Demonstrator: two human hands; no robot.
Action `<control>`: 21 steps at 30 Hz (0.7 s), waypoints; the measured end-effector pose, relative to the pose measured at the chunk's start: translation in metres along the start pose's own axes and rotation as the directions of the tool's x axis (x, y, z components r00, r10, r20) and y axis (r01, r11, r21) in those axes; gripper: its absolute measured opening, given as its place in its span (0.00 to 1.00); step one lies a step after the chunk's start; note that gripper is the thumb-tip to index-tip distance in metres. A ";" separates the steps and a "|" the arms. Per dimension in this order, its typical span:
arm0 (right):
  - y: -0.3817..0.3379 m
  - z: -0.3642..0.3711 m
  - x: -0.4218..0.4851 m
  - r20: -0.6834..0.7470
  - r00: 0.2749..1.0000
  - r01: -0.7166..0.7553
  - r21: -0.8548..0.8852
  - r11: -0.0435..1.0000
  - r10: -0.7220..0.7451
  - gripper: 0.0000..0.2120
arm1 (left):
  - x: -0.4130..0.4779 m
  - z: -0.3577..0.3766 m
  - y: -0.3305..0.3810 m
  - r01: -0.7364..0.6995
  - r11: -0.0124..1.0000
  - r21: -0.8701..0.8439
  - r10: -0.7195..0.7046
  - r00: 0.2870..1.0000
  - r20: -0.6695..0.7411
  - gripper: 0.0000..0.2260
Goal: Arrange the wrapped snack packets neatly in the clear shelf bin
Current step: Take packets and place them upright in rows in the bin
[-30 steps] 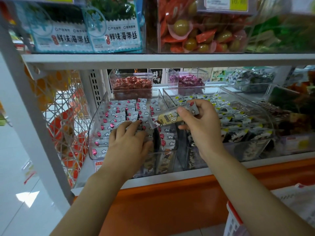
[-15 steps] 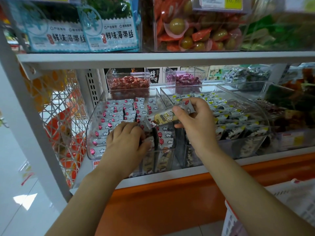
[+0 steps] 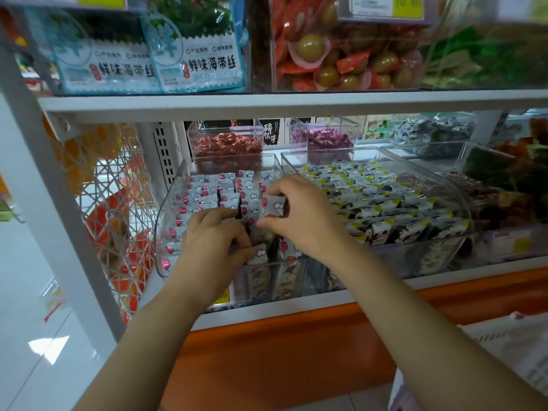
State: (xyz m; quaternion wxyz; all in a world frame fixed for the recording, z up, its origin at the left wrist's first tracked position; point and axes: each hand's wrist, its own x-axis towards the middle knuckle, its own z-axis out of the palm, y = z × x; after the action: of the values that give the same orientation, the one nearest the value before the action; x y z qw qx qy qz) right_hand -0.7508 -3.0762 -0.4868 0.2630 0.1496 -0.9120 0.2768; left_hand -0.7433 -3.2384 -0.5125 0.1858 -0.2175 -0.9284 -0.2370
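Note:
A clear shelf bin (image 3: pixel 170 203) on the lower shelf holds several rows of white snack packets (image 3: pixel 207 191) with pink balloon and cloud prints. My right hand (image 3: pixel 302 221) pinches one such packet (image 3: pixel 274 204) upright between thumb and fingers, over the bin's right front part. My left hand (image 3: pixel 212 247) reaches into the bin's front; its fingers curl around standing packets there, with the thumb against a packet (image 3: pixel 261 253). Much of the front rows is hidden behind both hands.
A second clear bin (image 3: pixel 462 200) of black-and-yellow packets sits to the right. Small clear boxes of red (image 3: pixel 225 146) and purple (image 3: pixel 323 139) sweets stand behind. The upper shelf board (image 3: pixel 267 102) overhangs closely. A white wire basket (image 3: pixel 115 209) hangs at left, and an orange ledge (image 3: pixel 267 351) runs below.
My right hand has swung left and down from the bin's edge to over the pink-packet rows, turning its packet upright. My left hand stays in the bin's front.

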 end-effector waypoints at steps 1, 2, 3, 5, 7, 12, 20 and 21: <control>-0.002 0.001 0.003 0.042 0.999 0.014 -0.048 0.999 -0.012 0.21 | -0.001 -0.001 0.001 -0.002 1.000 0.006 0.002 1.000 0.004 0.03; -0.004 0.002 0.006 0.083 0.996 0.021 -0.084 0.996 -0.014 0.22 | -0.001 -0.002 0.001 -0.008 1.000 0.008 0.008 1.000 0.004 0.02; -0.005 0.003 0.008 0.125 0.992 0.033 -0.106 0.994 -0.020 0.21 | -0.001 -0.004 0.002 -0.010 1.000 0.004 0.010 1.000 0.002 0.02; -0.005 0.004 0.010 0.233 0.971 0.086 -0.100 0.991 -0.061 0.14 | -0.001 -0.008 0.002 -0.007 1.000 -0.012 0.007 1.000 0.004 0.01; -0.005 0.003 0.009 0.346 0.933 0.151 -0.134 0.979 -0.096 0.11 | -0.001 -0.012 -0.001 0.003 1.000 -0.020 -0.003 1.000 0.009 0.02; -0.004 0.006 0.010 0.462 0.882 0.244 -0.275 0.930 -0.095 0.16 | -0.001 -0.020 -0.006 0.042 0.999 -0.022 -0.043 0.999 -0.031 0.03; 0.003 -0.003 0.031 0.250 0.968 0.020 0.000 1.000 -0.020 0.14 | 0.003 -0.021 -0.007 0.092 0.994 -0.052 -0.095 0.994 -0.053 0.06; 0.003 -0.002 0.034 0.228 0.974 0.019 0.007 1.000 -0.020 0.13 | 0.003 -0.022 -0.006 0.101 0.993 -0.064 -0.105 0.993 -0.054 0.06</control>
State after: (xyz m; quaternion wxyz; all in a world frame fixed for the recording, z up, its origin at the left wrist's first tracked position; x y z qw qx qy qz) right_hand -0.7788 -3.0768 -0.4680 0.1592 0.1900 -0.9340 0.2572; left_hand -0.7439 -3.2537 -0.4951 0.1931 -0.1679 -0.9251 -0.2806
